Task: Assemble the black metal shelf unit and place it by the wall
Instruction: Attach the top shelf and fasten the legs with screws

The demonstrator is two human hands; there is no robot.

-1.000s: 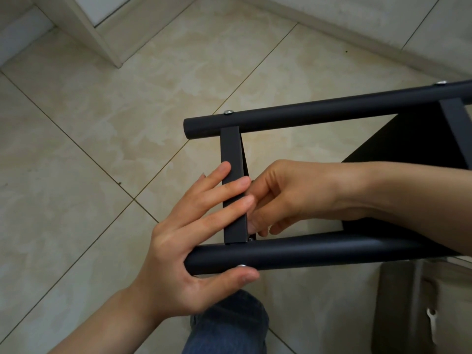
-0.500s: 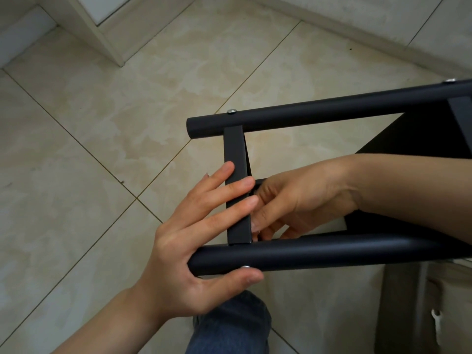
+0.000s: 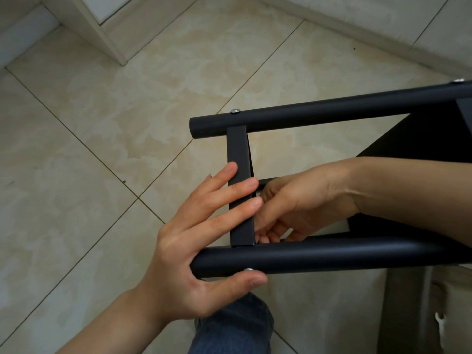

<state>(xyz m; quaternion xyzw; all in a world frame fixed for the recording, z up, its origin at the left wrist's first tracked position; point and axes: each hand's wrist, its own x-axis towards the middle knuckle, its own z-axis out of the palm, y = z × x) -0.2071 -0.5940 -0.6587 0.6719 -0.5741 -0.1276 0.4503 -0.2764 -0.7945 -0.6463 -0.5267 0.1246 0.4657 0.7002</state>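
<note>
The black metal shelf unit lies on its side above the tiled floor. Its far tube (image 3: 332, 111) and near tube (image 3: 332, 256) run left to right, joined by a flat crossbar (image 3: 237, 146). A black shelf panel (image 3: 421, 139) fills the right. My left hand (image 3: 199, 238) lays straight fingers across the crossbar, and its thumb presses under the near tube by a silver screw head (image 3: 249, 270). My right hand (image 3: 301, 198) reaches between the tubes, fingers curled at the inner corner of crossbar and near tube. The fingertips and anything in them are hidden.
Another screw head (image 3: 235, 111) sits on the far tube near its open left end. A wall skirting (image 3: 357, 26) runs along the top right and a white frame corner (image 3: 112, 44) stands top left. My jeans-clad knee (image 3: 229, 328) is below the frame. A small wrench (image 3: 439, 325) lies bottom right.
My right hand has slid down and in toward the corner by the near tube. My left hand keeps its place on the crossbar and tube.
</note>
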